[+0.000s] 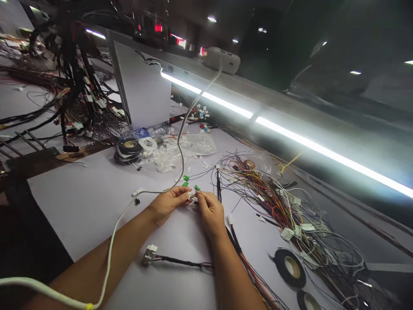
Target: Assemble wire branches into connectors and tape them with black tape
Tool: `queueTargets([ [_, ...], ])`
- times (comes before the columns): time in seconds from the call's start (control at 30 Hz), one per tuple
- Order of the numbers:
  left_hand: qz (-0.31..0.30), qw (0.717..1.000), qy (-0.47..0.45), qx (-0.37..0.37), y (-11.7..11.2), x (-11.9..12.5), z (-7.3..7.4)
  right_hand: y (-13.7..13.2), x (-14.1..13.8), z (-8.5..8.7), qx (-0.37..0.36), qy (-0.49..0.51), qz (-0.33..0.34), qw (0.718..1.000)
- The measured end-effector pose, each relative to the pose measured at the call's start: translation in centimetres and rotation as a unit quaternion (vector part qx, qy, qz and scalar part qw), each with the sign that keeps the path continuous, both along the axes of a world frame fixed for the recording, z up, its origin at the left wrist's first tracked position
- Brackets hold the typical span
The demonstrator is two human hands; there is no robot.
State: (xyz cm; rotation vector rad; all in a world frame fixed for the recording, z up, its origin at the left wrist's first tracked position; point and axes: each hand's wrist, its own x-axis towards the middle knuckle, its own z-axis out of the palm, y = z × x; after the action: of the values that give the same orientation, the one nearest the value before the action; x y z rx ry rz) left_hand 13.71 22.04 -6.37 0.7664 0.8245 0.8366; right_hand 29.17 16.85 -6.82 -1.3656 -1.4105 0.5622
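My left hand and my right hand meet over the white table, fingertips pinched together on a small white connector with thin wires. Small green connectors lie just beyond my fingers. A white plug on a black wire bundle lies between my forearms. A white cable runs over my left arm and up across the table.
A tangle of coloured wires with white connectors spreads to the right. Black tape rolls lie at the lower right, more tape rolls and plastic bags at the back. A lit tube lamp crosses the bench. Harness bundles hang at the left.
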Motion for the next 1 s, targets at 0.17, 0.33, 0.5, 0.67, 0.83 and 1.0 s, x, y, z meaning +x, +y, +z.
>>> queueTargets([
  [0.17,0.077,0.996,-0.002,0.04,-0.1,0.4,-0.5,-0.2,-0.1,0.1,-0.012,-0.098,0.073,0.992],
  [0.33,0.053,0.995,0.065,0.063,-0.1,0.2,-0.1,0.0,0.1,-0.5,-0.022,-0.045,0.04,0.998],
  [0.5,-0.003,0.974,0.14,0.177,-0.1,-0.1,0.0,0.2,0.0,-0.5,-0.019,-0.147,0.044,0.988],
  [0.67,0.009,0.982,0.131,0.135,-0.1,-0.1,0.0,-0.1,-0.2,-0.2,-0.033,-0.098,0.026,0.994],
  [0.83,-0.004,0.998,0.036,0.056,-0.2,-0.1,0.6,-0.3,-0.4,-0.1,-0.044,-0.021,0.013,0.999],
  [1.0,-0.022,0.996,-0.082,-0.029,-0.4,-0.1,0.9,-0.1,-0.1,0.0,-0.084,0.052,-0.074,0.992],
])
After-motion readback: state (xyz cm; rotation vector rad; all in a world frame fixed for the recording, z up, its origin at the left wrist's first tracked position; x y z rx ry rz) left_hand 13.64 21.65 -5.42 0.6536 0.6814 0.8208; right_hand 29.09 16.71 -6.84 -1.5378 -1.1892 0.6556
